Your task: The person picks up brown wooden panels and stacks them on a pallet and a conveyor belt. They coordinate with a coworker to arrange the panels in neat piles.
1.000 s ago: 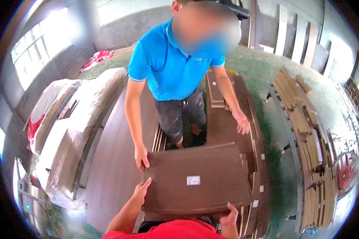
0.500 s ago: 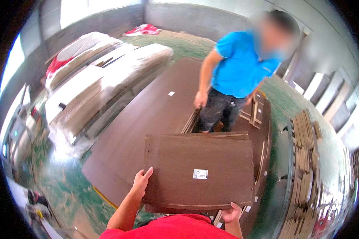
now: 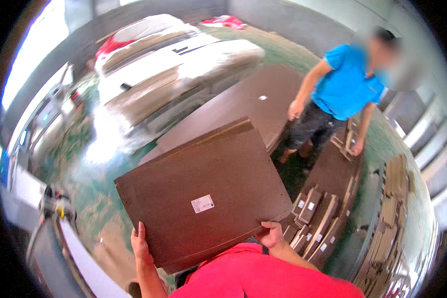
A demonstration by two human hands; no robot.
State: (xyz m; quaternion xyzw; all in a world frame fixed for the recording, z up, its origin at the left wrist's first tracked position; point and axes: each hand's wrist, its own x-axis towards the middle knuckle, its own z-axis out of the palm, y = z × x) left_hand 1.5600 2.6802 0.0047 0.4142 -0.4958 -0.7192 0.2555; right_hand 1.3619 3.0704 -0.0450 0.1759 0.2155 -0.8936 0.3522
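A dark brown rectangular board [image 3: 203,174] is held up tilted in front of my red shirt, and a second edge behind its far side suggests more than one board. A white label [image 3: 202,203] is stuck on its face. My left hand [image 3: 142,244] grips the lower left edge, thumb on the face and the other fingers hidden underneath. At the near right corner my right hand [image 3: 271,235] holds the edge, thumb on top. Right of the board lie several narrow brown pieces with white labels [image 3: 317,218] on a long brown panel.
A person in a blue shirt [image 3: 350,82] stands beyond the board, one hand near a small wooden frame [image 3: 346,144]. Large brown panels [image 3: 243,102] lie behind. Plastic-wrapped stacks [image 3: 184,74] stand at far left. Stacked wooden strips [image 3: 390,213] lie at right, machinery [image 3: 59,208] at left.
The board has swung left with both my hands and now sits tilted, its right side lower. My view has turned left, so the person and stacks appear farther right. Labelled narrow pieces are now uncovered.
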